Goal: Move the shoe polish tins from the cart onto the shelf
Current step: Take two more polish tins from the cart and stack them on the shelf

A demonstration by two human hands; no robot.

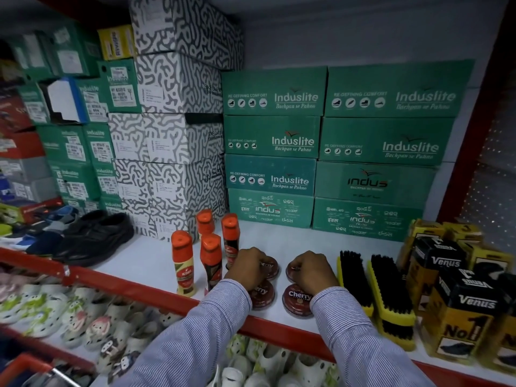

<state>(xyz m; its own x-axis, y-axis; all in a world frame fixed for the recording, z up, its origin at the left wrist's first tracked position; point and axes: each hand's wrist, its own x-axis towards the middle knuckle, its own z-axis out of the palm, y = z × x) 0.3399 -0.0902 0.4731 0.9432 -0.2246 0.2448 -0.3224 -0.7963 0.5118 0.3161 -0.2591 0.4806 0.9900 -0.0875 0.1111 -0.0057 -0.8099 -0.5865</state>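
Several round dark-red Cherry shoe polish tins lie flat on the white shelf (279, 238). My left hand (248, 268) curls over the back-left tin (271, 266), fingers closed on it. My right hand (312, 268) is closed over the back-right tin (292, 270), which is mostly hidden. In front of them lie two more tins, the front-left tin (262, 296) partly under my left wrist and the front-right tin (297, 300) in plain sight. Both striped sleeves reach over the red shelf edge (134, 286). A corner of the red cart (25, 364) shows at the bottom left.
Several orange-capped Kiwi polish bottles (183, 263) stand just left of the tins. Two yellow shoe brushes (391, 291) and Venus boxes (458, 308) crowd the right. Green Induslite boxes (273, 141) line the back wall. Black shoes (97, 236) sit at the left; children's clogs (83, 319) fill the shelf below.
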